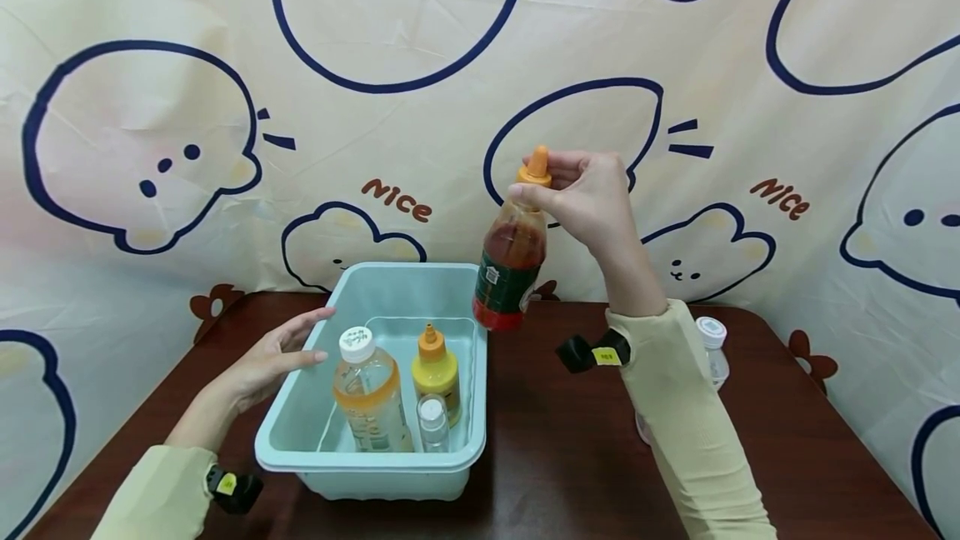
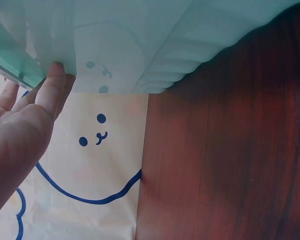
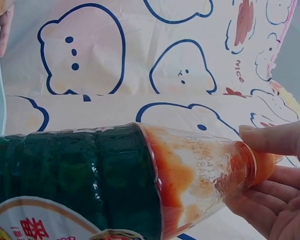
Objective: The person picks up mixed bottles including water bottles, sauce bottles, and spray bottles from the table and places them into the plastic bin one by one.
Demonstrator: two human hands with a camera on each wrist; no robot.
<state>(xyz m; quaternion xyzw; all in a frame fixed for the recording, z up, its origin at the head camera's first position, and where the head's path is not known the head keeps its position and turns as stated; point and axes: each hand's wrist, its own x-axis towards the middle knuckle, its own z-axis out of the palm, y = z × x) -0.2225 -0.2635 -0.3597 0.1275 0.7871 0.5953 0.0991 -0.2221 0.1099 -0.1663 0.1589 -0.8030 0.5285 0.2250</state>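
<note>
In the head view my right hand [image 1: 588,194] pinches a ketchup bottle [image 1: 512,261] by its neck, just under the orange nozzle cap. The bottle is raised and slightly tilted beside the right rim of a light blue plastic basin [image 1: 408,273]. Red sauce and a dark green label [image 3: 80,180] show up close in the right wrist view. My left hand [image 1: 273,357] rests at the basin's left rim with its fingers extended, fingertips against the side wall. Inside the basin stand a large clear bottle [image 1: 371,402] with a white cap, a yellow squeeze bottle [image 1: 437,377] and a small clear bottle [image 1: 433,423].
On the dark wooden table [image 1: 555,457], a clear bottle with a white lid [image 1: 712,340] stands at the right, partly hidden by my right sleeve [image 1: 690,423]. A cartoon-print cloth [image 1: 420,132] hangs behind the table and along its sides.
</note>
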